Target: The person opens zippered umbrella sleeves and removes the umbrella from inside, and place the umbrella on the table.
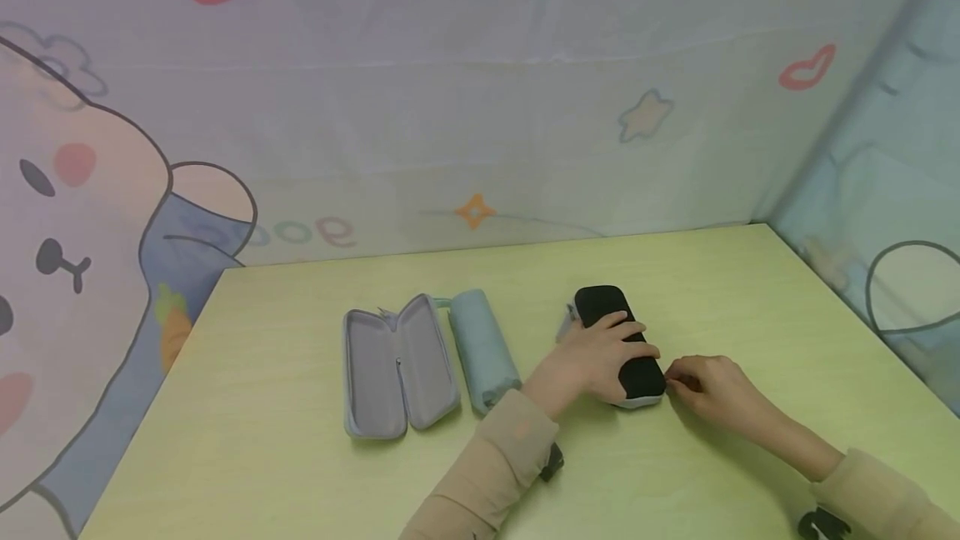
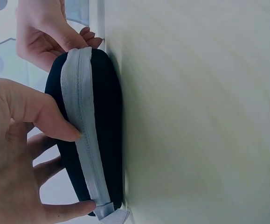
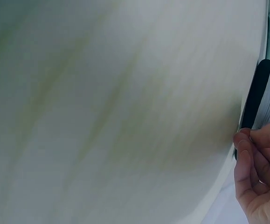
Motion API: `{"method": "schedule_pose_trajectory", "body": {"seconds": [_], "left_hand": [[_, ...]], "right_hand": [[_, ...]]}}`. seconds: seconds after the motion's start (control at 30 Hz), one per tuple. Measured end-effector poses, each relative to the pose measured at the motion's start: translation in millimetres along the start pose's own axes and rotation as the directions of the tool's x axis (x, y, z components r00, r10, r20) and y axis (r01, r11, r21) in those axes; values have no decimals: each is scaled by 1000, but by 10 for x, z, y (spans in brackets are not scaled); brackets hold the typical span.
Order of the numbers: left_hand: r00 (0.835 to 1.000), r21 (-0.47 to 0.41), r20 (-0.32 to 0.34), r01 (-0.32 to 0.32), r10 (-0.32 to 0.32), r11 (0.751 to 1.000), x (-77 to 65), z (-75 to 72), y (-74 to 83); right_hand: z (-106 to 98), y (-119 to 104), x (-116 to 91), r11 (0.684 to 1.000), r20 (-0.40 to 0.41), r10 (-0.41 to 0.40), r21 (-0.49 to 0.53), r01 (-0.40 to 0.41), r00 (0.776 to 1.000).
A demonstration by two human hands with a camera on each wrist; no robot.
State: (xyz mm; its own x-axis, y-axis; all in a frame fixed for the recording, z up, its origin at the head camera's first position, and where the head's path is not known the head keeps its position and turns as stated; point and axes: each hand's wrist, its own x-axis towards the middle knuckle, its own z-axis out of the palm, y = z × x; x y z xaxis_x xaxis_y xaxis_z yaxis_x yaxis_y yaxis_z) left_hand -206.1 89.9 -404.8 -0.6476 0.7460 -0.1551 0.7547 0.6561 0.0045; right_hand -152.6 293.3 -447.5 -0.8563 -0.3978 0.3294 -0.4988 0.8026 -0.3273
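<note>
Beige sleeves (image 1: 487, 469) nearest, my left hand (image 1: 592, 357) gripping the black case (image 1: 642, 379) right of centre on the table (image 1: 232, 432), my right hand (image 1: 716, 390) pinching its near end, blue roll (image 1: 483, 348) and unzipped grey case (image 1: 375, 382) left.

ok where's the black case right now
In the head view, the black case lies right of centre on the table, under the left hand, with the right hand at its near end.

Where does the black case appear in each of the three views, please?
Head: black case right of centre, under the left hand.
Left wrist: black case left of centre.
Right wrist: black case at right edge, partly cut off.
Shared landmark: the right hand at one end.
</note>
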Motion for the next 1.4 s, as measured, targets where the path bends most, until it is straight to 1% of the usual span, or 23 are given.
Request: {"method": "schedule_pose_trajectory", "body": {"seconds": [0.23,0.4,0.67,1.03,1.4], "left_hand": [[1000,17,-7,20,-20,1000,-2,9,1],[1000,11,-20,22,-22,1000,-7,11,6],[999,22,-18,29,-28,999,-7,0,26],[998,4,-42,39,-38,999,-16,3,56],[996,17,-69,58,-57,998,-4,36,82]], "right_hand": [[-10,-14,-10,1000,-4,3,8,-3,1000],[-18,-21,-18,1000,-4,12,5,-12,1000],[-40,-40,-36,999,8,30,18,-31,1000],[-20,-5,-62,1000,-9,22,4,-22,1000],[-37,-20,-71,1000,-16,18,10,-18,1000]]}}
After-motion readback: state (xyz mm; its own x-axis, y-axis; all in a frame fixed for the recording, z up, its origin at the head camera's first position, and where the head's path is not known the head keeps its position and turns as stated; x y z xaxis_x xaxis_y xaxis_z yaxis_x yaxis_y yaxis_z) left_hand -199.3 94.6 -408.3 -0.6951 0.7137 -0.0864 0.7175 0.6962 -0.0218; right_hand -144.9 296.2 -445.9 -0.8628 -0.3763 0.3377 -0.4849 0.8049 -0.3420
